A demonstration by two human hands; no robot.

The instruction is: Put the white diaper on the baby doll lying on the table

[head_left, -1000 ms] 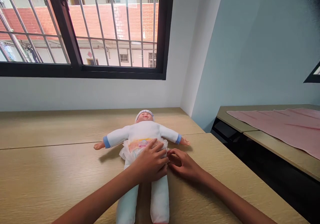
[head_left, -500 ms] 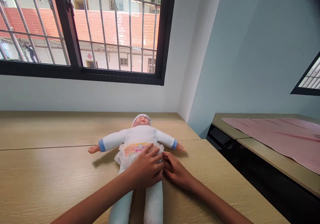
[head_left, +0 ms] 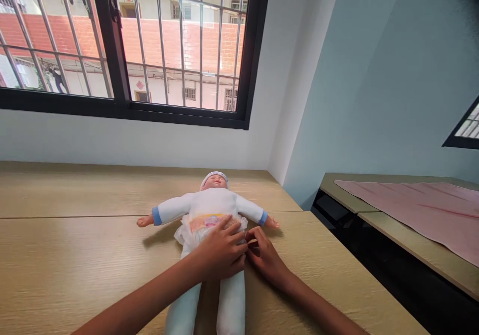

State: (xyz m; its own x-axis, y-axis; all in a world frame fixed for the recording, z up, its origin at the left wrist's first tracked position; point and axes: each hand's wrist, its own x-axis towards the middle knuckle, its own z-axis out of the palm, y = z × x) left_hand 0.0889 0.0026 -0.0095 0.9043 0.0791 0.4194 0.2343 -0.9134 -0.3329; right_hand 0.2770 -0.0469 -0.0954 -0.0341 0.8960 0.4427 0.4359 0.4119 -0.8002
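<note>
Stretching across the lower part of the view is a wooden table (head_left: 75, 255), set against a white wall under a barred window (head_left: 123, 45); to the right, well apart, a second table carries a pink cloth (head_left: 422, 210). On the wooden table a doll (head_left: 209, 205) lies on its back, head toward the wall, arms spread, legs pointing toward the person; it wears a white suit with blue cuffs and a diaper (head_left: 202, 225) around its middle. Both forearms come in from the bottom edge and meet over the doll's hips; the left hand (head_left: 220, 250) lies flat on the front of the diaper, fingers spread and open, pressing down rather than gripping; the right hand (head_left: 264, 255) sits just beside it at the doll's side nearer the second table, fingers curled in toward the diaper's edge, though whether they pinch it cannot be told, since the fingertips are hidden against the left hand.
</note>
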